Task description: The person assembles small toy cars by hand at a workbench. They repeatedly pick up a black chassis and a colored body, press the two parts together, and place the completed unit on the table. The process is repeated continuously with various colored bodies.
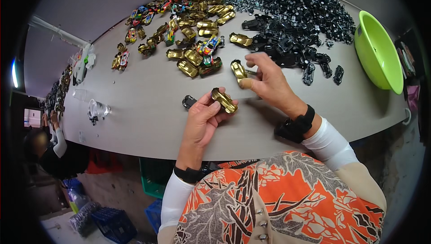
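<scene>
My left hand (202,120) is closed around a gold toy car body (223,101), held just above the table between thumb and fingers. My right hand (273,84) is open, thumb and forefinger spread apart. Its thumb tip overlaps the lower end of another gold car body (237,70); whether it presses on it I cannot tell. Something small and dark shows between those fingers, too unclear to name. Beside my left fingers lies a black toy car base (188,102). A black band circles each of my wrists.
Gold and multicoloured toy cars (193,57) lie at the back left. Black car bases (287,42) and a heap of small wheeled parts (296,1) fill the back right. A green basin (379,53) tilts at the right. Clear plastic cups (96,108) and a co-worker (47,147) are leftward.
</scene>
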The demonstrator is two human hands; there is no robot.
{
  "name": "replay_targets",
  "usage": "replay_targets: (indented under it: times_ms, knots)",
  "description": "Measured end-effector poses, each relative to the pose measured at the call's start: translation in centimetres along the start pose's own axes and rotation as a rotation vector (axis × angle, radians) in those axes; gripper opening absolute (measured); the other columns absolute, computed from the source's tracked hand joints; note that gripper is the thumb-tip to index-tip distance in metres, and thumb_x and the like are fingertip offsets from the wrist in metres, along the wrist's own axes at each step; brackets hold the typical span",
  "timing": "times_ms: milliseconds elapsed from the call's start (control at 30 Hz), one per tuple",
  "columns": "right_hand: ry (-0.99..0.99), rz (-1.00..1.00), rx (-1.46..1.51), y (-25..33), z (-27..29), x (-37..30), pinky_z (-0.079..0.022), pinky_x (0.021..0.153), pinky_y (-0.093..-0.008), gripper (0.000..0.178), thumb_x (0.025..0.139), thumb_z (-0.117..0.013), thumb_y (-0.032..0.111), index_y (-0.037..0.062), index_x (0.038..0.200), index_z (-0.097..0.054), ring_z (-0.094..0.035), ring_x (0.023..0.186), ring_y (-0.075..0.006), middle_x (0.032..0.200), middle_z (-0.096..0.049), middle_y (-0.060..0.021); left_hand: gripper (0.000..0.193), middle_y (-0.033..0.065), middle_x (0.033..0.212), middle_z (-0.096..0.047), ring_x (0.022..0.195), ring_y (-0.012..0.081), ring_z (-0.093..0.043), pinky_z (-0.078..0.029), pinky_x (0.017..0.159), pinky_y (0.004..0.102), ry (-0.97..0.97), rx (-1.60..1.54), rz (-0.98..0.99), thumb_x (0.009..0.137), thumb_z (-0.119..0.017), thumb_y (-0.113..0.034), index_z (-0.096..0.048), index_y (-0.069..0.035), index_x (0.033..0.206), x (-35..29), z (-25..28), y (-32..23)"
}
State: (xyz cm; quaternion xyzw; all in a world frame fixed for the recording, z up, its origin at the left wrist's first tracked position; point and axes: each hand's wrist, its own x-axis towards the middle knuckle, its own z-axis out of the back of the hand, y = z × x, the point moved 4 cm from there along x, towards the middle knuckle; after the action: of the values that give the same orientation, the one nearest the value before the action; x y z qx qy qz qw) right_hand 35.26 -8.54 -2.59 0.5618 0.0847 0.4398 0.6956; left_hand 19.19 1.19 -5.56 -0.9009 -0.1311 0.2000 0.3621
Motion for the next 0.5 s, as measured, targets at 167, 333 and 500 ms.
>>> replay_targets:
  times_ms: [167, 333, 500]
  knots:
    - [0.281, -0.456, 0.493, 0.0, -0.4, -1.1, -0.037, 0.048, -0.0186, 0.019, 0.077, -0.065, 0.006, 0.0016, 0.094, -0.059, -0.046, 0.055, -0.0038, 0.073, -0.059, -0.0002, 0.043, 0.0117, 0.11, -0.056, 0.094, 0.0316, -0.062, -0.055, 0.079, 0.0378, 0.067, -0.086, 0.017, 0.086, -0.056, -0.009, -0.043, 0.0, 0.125, -0.6, -0.2, 0.3]
    - [0.431, -0.662, 0.765, 1.4, -2.4, -3.7, -0.038, 0.048, -0.0163, 0.017, 0.079, -0.065, 0.005, 0.0051, 0.093, -0.054, -0.051, 0.06, -0.0025, 0.082, -0.06, 0.0003, 0.039, 0.01, 0.113, -0.054, 0.089, 0.0283, -0.063, -0.057, 0.071, 0.038, 0.082, -0.077, 0.033, 0.09, -0.05, -0.009, -0.043, -0.002, 0.127, -0.8, -0.8, 1.4]
    - [0.346, -0.624, 0.914, 0.7, -2.9, -4.6, -0.041, 0.052, -0.0162, 0.021, 0.079, -0.065, 0.003, 0.0047, 0.096, -0.052, -0.055, 0.071, -0.0041, 0.092, -0.059, -0.0014, 0.034, 0.009, 0.113, -0.054, 0.089, 0.018, -0.062, -0.058, 0.064, 0.0327, -0.014, 0.002, -0.018, 0.091, -0.043, -0.005, -0.046, -0.002, 0.124, -1.2, -1.7, 1.5]
